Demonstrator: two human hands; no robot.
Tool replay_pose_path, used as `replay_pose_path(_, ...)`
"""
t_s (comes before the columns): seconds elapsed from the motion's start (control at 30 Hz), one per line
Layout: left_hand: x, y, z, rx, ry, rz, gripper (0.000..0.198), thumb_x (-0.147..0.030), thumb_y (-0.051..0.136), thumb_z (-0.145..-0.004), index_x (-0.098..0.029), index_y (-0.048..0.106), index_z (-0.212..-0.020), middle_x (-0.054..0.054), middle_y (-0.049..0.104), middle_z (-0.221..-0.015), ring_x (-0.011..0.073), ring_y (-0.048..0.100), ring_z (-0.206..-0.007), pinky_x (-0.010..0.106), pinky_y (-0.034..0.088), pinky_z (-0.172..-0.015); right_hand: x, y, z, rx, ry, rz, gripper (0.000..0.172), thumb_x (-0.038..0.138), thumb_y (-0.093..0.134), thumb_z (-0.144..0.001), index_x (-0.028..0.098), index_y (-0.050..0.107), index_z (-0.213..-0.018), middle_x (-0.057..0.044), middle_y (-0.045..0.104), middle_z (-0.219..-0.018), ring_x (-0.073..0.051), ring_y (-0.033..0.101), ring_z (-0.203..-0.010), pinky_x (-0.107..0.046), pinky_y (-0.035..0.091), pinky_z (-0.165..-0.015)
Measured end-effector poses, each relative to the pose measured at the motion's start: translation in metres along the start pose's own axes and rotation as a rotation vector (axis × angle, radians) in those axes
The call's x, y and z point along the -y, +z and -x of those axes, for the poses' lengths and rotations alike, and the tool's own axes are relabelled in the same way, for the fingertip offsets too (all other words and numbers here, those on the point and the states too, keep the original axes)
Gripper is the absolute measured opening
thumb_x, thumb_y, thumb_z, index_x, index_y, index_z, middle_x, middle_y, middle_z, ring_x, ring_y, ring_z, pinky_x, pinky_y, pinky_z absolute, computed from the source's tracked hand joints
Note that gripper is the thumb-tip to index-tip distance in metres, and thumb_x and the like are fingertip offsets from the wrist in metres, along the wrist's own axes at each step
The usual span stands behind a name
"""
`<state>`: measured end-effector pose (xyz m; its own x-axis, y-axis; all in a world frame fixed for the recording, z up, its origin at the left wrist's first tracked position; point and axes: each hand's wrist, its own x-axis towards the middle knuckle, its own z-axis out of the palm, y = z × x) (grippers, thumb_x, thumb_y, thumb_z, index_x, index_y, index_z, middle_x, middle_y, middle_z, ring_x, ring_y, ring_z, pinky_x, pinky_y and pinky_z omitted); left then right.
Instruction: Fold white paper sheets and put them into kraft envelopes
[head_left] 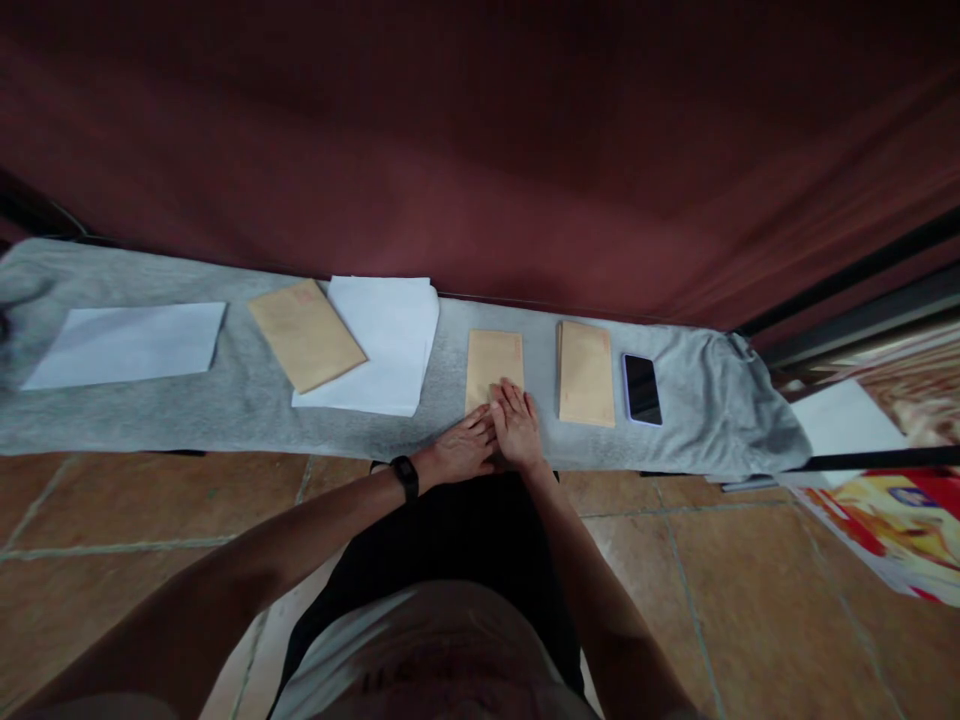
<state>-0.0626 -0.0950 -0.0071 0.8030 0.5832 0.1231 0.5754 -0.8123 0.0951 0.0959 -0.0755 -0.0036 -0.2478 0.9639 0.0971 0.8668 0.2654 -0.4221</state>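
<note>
A brown envelope lies on the grey cloth straight ahead of me. My right hand rests flat on its near edge with the fingers stretched out. My left hand, with a black band on the wrist, lies beside it, its fingertips touching the same near edge. Both hands press down and grip nothing.
Another brown envelope and a dark phone lie to the right. To the left, a third brown envelope sits on white sheets; a white sheet lies further left. A dark red curtain hangs behind. Printed papers cover the tiled floor at right.
</note>
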Motion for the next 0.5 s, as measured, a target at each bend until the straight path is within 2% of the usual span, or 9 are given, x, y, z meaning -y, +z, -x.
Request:
replay_pose_path(0.13,-0.001,-0.002,0.002,0.015,0.007,-0.015,0.069,-0.056,0.063,-0.088,-0.010,0.056,-0.140,0.018,0.055,-0.146,0.0318,0.036,-0.148,0.048,0.017,-0.126,-0.002,0.001,-0.001,-0.006,0.003,0.035,0.054,0.040,0.022,-0.110,0.017,0.036,-0.156,-0.010,0.031,-0.164,-0.021,0.025,-0.154,-0.046,0.016,-0.125)
replay_pose_path(0.3,-0.005,-0.004,0.010,0.018,-0.008,-0.032,0.076,-0.060,0.058,-0.091,-0.006,0.048,-0.145,0.022,0.050,-0.151,0.0313,0.035,-0.148,0.046,0.017,-0.126,-0.006,0.003,0.006,-0.042,-0.021,0.098,0.055,0.039,0.021,-0.109,0.015,0.032,-0.158,-0.012,0.032,-0.163,-0.023,0.025,-0.153,-0.047,0.017,-0.125)
replay_pose_path(0.5,-0.005,-0.004,0.025,-0.003,-0.052,0.010,0.079,-0.060,0.051,-0.095,-0.006,0.039,-0.151,0.021,0.041,-0.157,0.0288,0.033,-0.150,0.044,0.018,-0.126,-0.014,0.006,0.024,-0.122,-0.022,0.186,0.062,0.045,0.033,-0.107,0.011,0.030,-0.158,-0.016,0.034,-0.162,-0.027,0.031,-0.151,-0.048,0.018,-0.124)
